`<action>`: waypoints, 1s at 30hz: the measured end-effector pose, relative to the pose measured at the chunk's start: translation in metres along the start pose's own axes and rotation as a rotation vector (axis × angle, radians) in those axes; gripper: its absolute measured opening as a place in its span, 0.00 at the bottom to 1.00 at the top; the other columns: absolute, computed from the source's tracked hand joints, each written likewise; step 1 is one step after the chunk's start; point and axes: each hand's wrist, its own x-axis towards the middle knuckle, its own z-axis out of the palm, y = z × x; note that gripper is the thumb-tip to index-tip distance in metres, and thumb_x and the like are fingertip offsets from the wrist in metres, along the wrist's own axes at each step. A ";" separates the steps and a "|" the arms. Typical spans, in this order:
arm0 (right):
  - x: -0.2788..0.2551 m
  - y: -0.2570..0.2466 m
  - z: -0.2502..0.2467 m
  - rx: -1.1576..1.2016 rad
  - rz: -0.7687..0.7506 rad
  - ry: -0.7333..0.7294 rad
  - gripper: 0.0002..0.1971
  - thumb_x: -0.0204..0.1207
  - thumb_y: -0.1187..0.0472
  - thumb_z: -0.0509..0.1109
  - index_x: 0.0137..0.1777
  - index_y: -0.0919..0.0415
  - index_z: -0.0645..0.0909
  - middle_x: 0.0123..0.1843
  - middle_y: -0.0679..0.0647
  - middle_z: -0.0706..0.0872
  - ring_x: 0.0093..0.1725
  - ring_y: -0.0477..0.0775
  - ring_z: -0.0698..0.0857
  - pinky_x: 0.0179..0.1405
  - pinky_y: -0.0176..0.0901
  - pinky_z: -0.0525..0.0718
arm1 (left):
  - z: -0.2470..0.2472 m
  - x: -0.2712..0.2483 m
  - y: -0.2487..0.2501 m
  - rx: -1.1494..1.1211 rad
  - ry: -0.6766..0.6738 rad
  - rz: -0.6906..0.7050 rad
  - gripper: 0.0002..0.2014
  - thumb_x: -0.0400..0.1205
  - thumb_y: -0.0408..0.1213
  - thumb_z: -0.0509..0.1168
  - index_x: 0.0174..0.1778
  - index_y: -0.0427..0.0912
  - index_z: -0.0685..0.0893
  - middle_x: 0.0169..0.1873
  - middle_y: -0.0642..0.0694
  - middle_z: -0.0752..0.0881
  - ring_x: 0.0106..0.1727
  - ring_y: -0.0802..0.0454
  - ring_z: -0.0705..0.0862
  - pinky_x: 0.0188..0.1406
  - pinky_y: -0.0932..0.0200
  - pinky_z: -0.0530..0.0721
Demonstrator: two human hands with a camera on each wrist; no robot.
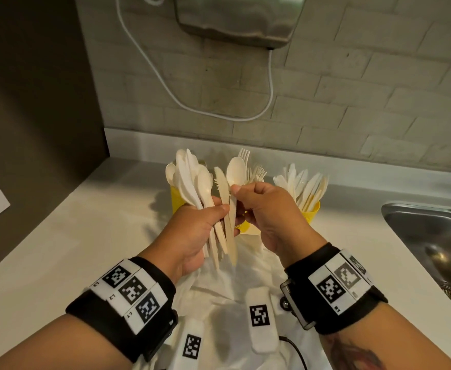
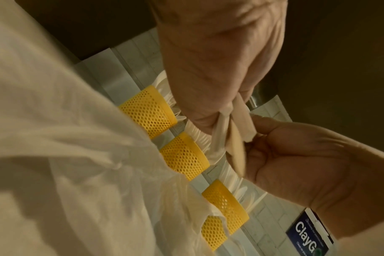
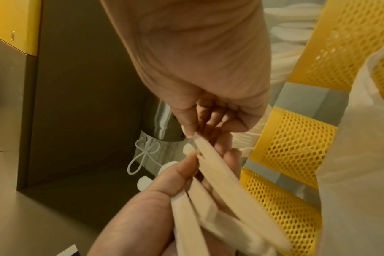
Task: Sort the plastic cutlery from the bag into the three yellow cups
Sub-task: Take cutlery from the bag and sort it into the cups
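Three cups (image 1: 311,213) in a row behind the bag (image 1: 227,295), sink (image 1: 432,236) right of it, cup contents seemingly sorted.

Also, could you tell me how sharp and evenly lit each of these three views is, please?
Head view: sharp and warm-lit, brick lines bowed by the wide lens, shadows beside the left cup. Left wrist view: soft, the bag blurred up close, the cups' mesh fairly clear. Right wrist view: the handles smeared near the lens, dim on the left side, the mesh of the cups in focus.
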 end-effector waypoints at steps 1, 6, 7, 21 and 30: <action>0.002 0.001 0.001 0.008 -0.010 0.036 0.09 0.80 0.62 0.72 0.40 0.64 0.80 0.27 0.52 0.85 0.28 0.51 0.83 0.32 0.42 0.86 | 0.000 0.001 -0.001 -0.009 0.021 0.004 0.10 0.84 0.29 0.65 0.60 0.34 0.86 0.52 0.31 0.91 0.53 0.36 0.91 0.52 0.43 0.89; 0.001 -0.010 0.001 0.113 -0.139 0.139 0.09 0.88 0.58 0.59 0.50 0.62 0.77 0.35 0.53 0.84 0.32 0.49 0.86 0.35 0.45 0.86 | -0.005 0.001 -0.002 -0.047 0.051 -0.014 0.05 0.85 0.31 0.64 0.48 0.35 0.84 0.33 0.41 0.89 0.30 0.52 0.87 0.30 0.60 0.88; -0.003 -0.013 0.002 0.071 -0.151 0.091 0.10 0.88 0.57 0.59 0.51 0.63 0.77 0.34 0.54 0.82 0.28 0.48 0.81 0.28 0.43 0.81 | -0.006 -0.001 -0.002 -0.013 0.032 -0.013 0.05 0.85 0.31 0.65 0.44 0.36 0.83 0.30 0.43 0.84 0.26 0.54 0.82 0.26 0.63 0.83; -0.003 0.005 0.009 -0.476 -0.068 -0.150 0.22 0.61 0.54 0.80 0.53 0.60 0.80 0.49 0.63 0.89 0.44 0.63 0.88 0.43 0.62 0.88 | -0.009 -0.012 -0.002 0.269 -0.180 0.077 0.20 0.81 0.17 0.61 0.63 0.41 0.84 0.39 0.52 0.91 0.38 0.61 0.88 0.34 0.64 0.84; 0.007 0.015 0.012 0.021 -0.028 0.088 0.10 0.82 0.59 0.69 0.47 0.68 0.79 0.32 0.61 0.79 0.28 0.56 0.75 0.29 0.46 0.76 | -0.009 -0.003 0.000 0.007 -0.284 -0.045 0.16 0.74 0.46 0.69 0.49 0.38 0.81 0.27 0.48 0.76 0.25 0.58 0.73 0.23 0.66 0.77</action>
